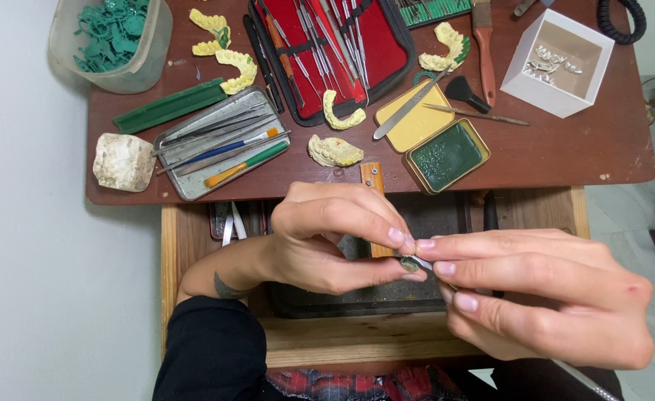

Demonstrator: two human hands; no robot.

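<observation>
Here, from the head camera, the left hand [327, 238] pinches a small green piece [410, 263] over the open drawer [357, 297]; the right hand [542, 297] grips a thin metal tool [425, 262] against it, probably carving. Next calls for steady, light strokes.

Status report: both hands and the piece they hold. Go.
Left hand pinches small green wax piece at fingertips. Right hand works thin metal tool against it. Open drawer below, nothing blocking.

Bright, even light falls from above; shadows are soft and short. The desk [565, 160] is sharp, with faint glare on the metal tray [186, 186] at ten o'clock (slight wide-angle bowing at edges).
</observation>
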